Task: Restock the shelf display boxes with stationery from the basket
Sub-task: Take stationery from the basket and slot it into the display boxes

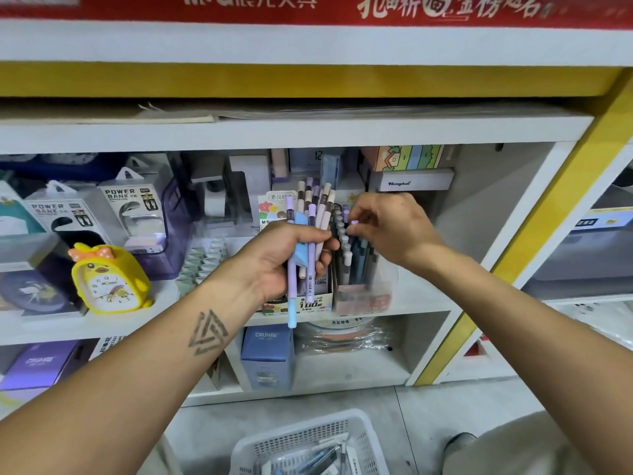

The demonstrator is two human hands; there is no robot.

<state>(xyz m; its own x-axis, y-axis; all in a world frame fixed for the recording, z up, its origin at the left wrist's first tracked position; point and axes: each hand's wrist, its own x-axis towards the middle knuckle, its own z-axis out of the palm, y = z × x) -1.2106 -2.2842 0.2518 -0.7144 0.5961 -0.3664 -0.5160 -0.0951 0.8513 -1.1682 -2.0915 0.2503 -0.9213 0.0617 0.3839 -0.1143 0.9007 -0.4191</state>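
The left hand [291, 258] is clamped round a bundle of pens [313, 217], pastel purple, cream and blue, held upright in front of the shelf [421, 303]. Just to its right, the right hand [387, 228] pinches the purple cap of a single pen [354, 222] between thumb and fingertips, directly above the clear display box [363, 296] that already holds a row of grey and blue pens. A cardboard display box [315, 299] sits behind and below the left hand, partly hidden by it.

The step in hand looks like feeding pens one at a time from the bundle into the boxes; this pen seems to be going down among those already standing there. The next move probably calls for guiding it straight into a gap between its neighbours without tipping them, then drawing another from the left hand's bundle.

The basket [308, 437], white and perforated, lies on the floor below both hands, with a few more items in it, so restocking seems far from finished.
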